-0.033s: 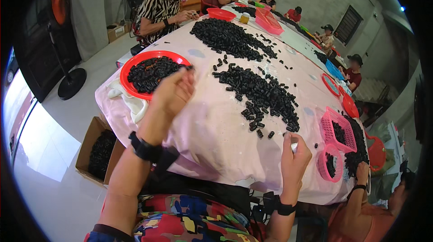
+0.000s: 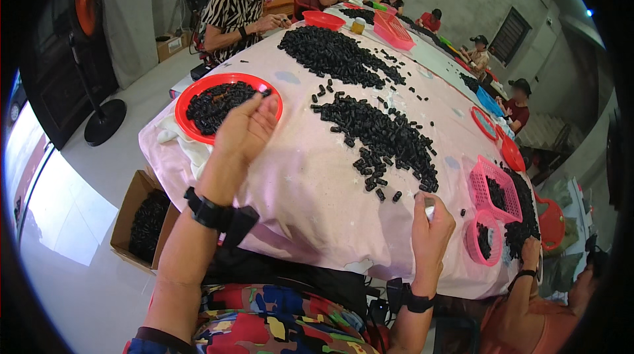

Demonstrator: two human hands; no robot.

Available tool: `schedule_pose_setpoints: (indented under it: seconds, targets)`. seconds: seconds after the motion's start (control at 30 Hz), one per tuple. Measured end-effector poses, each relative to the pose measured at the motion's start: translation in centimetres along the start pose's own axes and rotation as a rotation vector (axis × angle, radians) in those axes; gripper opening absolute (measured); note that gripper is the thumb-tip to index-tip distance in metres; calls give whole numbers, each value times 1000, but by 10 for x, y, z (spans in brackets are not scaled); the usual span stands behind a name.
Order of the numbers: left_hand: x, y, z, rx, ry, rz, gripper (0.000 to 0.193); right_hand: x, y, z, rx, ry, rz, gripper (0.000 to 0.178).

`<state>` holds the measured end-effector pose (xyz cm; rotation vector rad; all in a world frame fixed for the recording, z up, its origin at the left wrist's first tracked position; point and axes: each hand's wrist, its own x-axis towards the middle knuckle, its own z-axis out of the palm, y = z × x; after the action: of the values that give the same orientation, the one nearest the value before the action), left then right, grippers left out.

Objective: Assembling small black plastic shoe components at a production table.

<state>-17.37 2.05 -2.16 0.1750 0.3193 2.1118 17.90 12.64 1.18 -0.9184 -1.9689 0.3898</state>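
Note:
My left hand [image 2: 247, 129] is over the near right rim of a red round plate [image 2: 191, 131]. Its fingers are pinched, with a small black cylinder [image 2: 266, 92] at the fingertips. The plate holds a heap of similar black pieces [image 2: 214, 106]. To the right, above the cloth-covered table [image 2: 317, 222], my right hand [image 2: 432, 232] is closed around a small white object [image 2: 430, 212], mostly hidden by the fingers. Just beyond that hand lies a loose pile of short black cylinders [image 2: 380, 133].
A bigger black pile [image 2: 330, 53] lies farther back. Pink baskets [image 2: 485, 182] stand at the right, beside a co-worker's hand [image 2: 530, 251]. A cardboard box [image 2: 122, 235] of black pieces sits at the lower left, below a white cloth [image 2: 185, 149]. Across the table sits a person in a striped shirt [image 2: 224, 14].
My left hand has shifted slightly left and toward the plate's rim, the black cylinder moving with its fingertips. My right hand has barely moved.

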Motion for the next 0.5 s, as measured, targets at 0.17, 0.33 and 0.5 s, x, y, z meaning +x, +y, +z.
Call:
schedule_pose_setpoints:
  seconds: [0.17,0.33,0.5]
  targets:
    - [-22,4,32,77,179,117,19,4,37,24,-277,-226,32,26]
    - [-25,-55,24,600,-503,220,29,-6,63,36,-338,-290,-69,27]
    - [19,-166,120,1418,-495,32,23,-12,107,37,-326,-186,-31,28]
